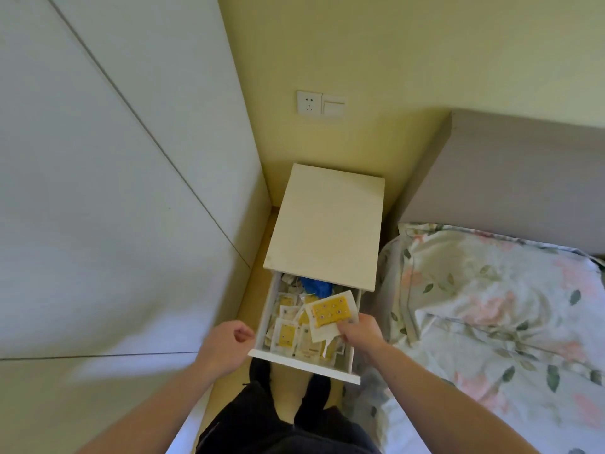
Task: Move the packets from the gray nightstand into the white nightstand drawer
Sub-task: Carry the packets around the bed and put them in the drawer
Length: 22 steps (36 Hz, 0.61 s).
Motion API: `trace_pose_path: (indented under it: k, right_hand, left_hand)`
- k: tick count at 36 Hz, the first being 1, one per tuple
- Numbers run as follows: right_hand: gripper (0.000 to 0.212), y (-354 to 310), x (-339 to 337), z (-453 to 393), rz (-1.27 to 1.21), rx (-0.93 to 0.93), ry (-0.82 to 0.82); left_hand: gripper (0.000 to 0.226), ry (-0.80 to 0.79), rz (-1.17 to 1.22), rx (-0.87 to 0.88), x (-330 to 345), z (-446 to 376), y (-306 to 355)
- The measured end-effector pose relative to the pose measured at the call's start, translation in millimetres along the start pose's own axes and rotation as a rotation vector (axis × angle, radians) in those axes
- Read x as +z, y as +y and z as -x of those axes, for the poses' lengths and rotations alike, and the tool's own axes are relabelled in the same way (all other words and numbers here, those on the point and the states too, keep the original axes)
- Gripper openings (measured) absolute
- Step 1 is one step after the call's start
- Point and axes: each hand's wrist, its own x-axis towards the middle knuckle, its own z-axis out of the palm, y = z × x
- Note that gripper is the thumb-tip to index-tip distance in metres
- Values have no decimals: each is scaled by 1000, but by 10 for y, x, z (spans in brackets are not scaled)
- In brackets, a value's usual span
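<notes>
The white nightstand (327, 221) stands in the corner with its top drawer (304, 363) pulled out. Several yellow-and-white packets (287, 334) lie inside it, with something blue (316, 286) at the back. My right hand (361, 334) pinches a small stack of packets (330, 312) by the lower right corner, just above the drawer's right side. The top packet is yellow with dots. My left hand (227, 344) hovers beside the drawer's left wall with loosely curled fingers, holding nothing. The gray nightstand is out of sight.
A white wardrobe (108, 191) fills the left side. A bed with a floral cover (497, 309) and a gray headboard (510, 181) lies close on the right. A socket and switch (320, 104) sit on the yellow wall. My legs stand just before the drawer front.
</notes>
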Motion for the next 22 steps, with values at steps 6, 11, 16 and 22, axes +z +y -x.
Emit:
trace_pose_path:
  k: [6,11,16,22]
  right_hand:
    - [15,-99,40,-206,56,19,26]
    - [18,92,-33,-372,77,90,76]
    - [19,258,-27,-469,-64,147,116]
    - [12,239,50,-513,-252,199,104]
  left_hand:
    - [5,9,-36,-28,-10,18,-50]
    - [6,-32,-53,-41,52,-63,-23]
    - [8,-74,-86,-40,139,-171,55]
    - [14,-112,-97,-23,179,-239,192]
